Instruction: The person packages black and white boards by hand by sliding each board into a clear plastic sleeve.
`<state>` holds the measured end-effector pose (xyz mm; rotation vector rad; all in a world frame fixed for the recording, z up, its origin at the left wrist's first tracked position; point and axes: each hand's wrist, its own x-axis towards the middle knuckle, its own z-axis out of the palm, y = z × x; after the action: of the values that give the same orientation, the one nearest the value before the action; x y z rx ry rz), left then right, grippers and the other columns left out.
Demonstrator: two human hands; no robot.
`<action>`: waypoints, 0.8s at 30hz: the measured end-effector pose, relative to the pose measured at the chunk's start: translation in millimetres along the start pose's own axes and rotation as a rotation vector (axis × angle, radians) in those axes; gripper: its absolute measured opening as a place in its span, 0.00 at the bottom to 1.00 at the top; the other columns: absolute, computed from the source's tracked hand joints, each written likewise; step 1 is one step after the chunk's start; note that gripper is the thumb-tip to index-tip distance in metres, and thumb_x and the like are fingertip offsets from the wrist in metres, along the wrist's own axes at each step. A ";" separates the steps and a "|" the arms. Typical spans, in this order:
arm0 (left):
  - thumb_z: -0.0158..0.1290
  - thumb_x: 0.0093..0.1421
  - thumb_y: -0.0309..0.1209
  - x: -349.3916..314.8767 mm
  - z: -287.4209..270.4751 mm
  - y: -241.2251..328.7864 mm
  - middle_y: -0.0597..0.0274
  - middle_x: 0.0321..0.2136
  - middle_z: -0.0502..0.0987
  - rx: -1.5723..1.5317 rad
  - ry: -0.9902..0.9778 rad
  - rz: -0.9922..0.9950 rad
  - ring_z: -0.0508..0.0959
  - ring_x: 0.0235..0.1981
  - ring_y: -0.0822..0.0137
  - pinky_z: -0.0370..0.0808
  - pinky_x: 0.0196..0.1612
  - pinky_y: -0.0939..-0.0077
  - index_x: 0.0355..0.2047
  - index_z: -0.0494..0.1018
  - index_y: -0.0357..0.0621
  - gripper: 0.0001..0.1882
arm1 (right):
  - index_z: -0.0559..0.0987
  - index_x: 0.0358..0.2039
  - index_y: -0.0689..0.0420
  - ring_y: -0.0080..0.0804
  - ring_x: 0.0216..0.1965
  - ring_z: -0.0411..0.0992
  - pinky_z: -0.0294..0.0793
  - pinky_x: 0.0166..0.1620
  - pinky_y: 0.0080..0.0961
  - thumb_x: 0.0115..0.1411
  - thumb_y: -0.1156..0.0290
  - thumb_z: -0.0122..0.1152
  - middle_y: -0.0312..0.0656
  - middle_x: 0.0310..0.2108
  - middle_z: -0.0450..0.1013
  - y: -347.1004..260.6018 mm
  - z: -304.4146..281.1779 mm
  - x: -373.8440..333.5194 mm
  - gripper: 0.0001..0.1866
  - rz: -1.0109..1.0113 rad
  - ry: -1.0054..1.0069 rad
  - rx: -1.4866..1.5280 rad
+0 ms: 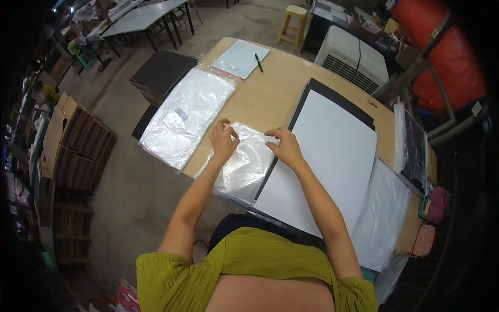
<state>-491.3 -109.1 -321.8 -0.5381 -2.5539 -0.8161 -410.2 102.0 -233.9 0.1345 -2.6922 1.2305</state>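
Observation:
A clear plastic bag (241, 166) lies on the near left part of the wooden table, its far edge between my two hands. My left hand (223, 143) is over the bag's left side, fingers bent, with a gap between thumb and forefinger. At the far right corner, the curled fingers of my right hand (285, 145) pinch the film. Beside that hand lies a large white sheet (327, 145) on a black board (340, 101), which shows along its far and left edges. My right forearm crosses above the sheet.
On the table (275, 88) are a stack of clear plastic bags (189, 106), a white pad (240, 58) and a black pen (259, 63). Dark boards (163, 73) stand beyond its left edge. A white appliance (353, 54) and yellow stool (292, 26) stand behind; cartons (78, 140) are left.

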 end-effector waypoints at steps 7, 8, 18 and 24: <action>0.63 0.41 0.28 9.0 -2.7 0.4 0.62 0.48 0.69 -0.010 0.144 0.133 0.69 0.46 0.58 0.61 0.47 0.57 0.24 0.75 0.51 0.09 | 0.81 0.37 0.56 0.45 0.46 0.69 0.69 0.49 0.35 0.49 0.73 0.64 0.47 0.39 0.73 6.7 24.5 30.2 0.12 -0.016 0.017 -0.058; 0.63 0.41 0.29 6.5 11.2 -13.1 0.62 0.48 0.69 0.025 0.153 0.076 0.69 0.46 0.58 0.61 0.47 0.57 0.24 0.75 0.51 0.08 | 0.81 0.37 0.56 0.46 0.46 0.69 0.69 0.50 0.35 0.49 0.73 0.64 0.47 0.39 0.73 2.6 29.8 35.0 0.12 -0.006 0.004 -0.061; 0.61 0.41 0.27 14.5 -30.1 18.7 0.65 0.46 0.69 -0.054 0.084 0.217 0.68 0.47 0.59 0.59 0.50 0.54 0.19 0.72 0.49 0.08 | 0.81 0.38 0.55 0.45 0.47 0.69 0.69 0.51 0.35 0.47 0.71 0.68 0.47 0.41 0.74 19.7 19.4 39.1 0.15 -0.075 -0.064 -0.072; 0.64 0.42 0.28 10.4 -72.6 38.3 0.59 0.46 0.70 -0.014 0.269 0.451 0.68 0.50 0.59 0.59 0.54 0.53 0.23 0.71 0.48 0.11 | 0.80 0.36 0.56 0.34 0.41 0.74 0.71 0.46 0.32 0.47 0.70 0.69 0.41 0.39 0.77 6.8 25.1 43.1 0.13 -0.047 -0.175 0.312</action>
<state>-463.4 -122.3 -245.0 -0.9005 -2.0716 -0.6865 -456.6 87.1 -246.5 0.3602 -2.5972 1.6885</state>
